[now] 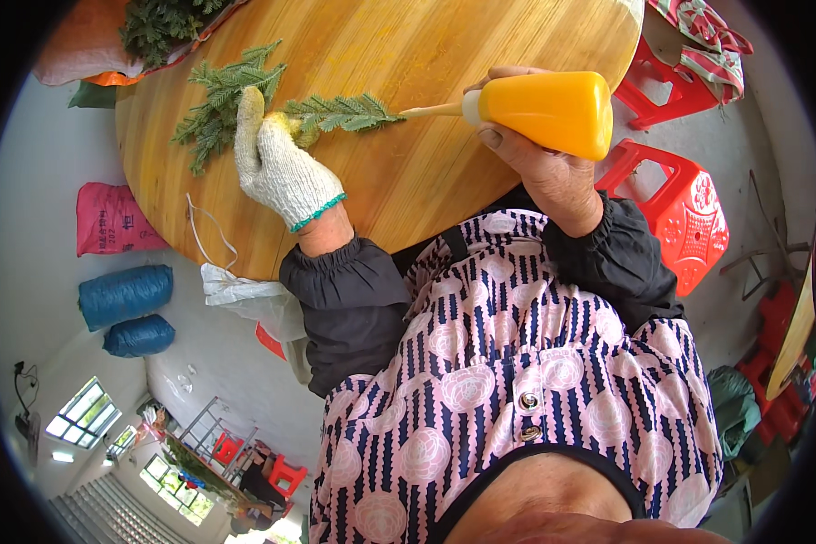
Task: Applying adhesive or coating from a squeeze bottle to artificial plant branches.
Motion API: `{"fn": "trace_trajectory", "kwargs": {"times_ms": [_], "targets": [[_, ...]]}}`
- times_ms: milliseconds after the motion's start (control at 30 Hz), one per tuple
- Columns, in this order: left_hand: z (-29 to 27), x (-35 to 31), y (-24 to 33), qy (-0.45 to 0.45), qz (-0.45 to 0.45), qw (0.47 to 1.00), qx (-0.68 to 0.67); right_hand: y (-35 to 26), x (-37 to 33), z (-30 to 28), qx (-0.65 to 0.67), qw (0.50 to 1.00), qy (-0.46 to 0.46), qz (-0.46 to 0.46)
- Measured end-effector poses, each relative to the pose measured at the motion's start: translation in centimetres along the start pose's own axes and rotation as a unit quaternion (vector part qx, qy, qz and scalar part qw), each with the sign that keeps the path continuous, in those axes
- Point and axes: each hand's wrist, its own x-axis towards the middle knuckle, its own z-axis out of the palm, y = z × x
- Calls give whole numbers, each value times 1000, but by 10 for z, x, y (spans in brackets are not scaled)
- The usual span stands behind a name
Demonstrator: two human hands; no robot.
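My left hand, in a white knitted glove with yellow fingertips and a green cuff edge, pinches the base of a green fir-like sprig over the table. More green sprigs lie just beyond that hand, partly hidden behind its fingers. My bare right hand is wrapped round a yellow squeeze bottle with a white collar and a long thin nozzle. The bottle is held on its side. Its nozzle points left, and the tip meets or nearly meets the sprig's right end.
A round wooden table spreads out before me. Greenery sits in an orange-edged bag at the far left. Red stools stand at the right. A pink sack, blue bundles and a white plastic bag are at the left.
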Motion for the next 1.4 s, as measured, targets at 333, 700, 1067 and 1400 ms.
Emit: {"fn": "trace_trajectory", "kwargs": {"times_ms": [333, 700, 1067, 1400], "targets": [[-1, 1, 3, 3, -16, 1000, -21, -2, -6, -3, 15, 1000, 6, 23], [-7, 1, 9, 30, -36, 998, -32, 1, -9, -5, 47, 994, 56, 76], [-80, 89, 14, -6, 126, 949, 289, 5, 5, -18, 302, 941, 66, 137], [-6, 124, 3, -141, -5, 756, 639, 9, 4, -14, 309, 940, 58, 133]]}}
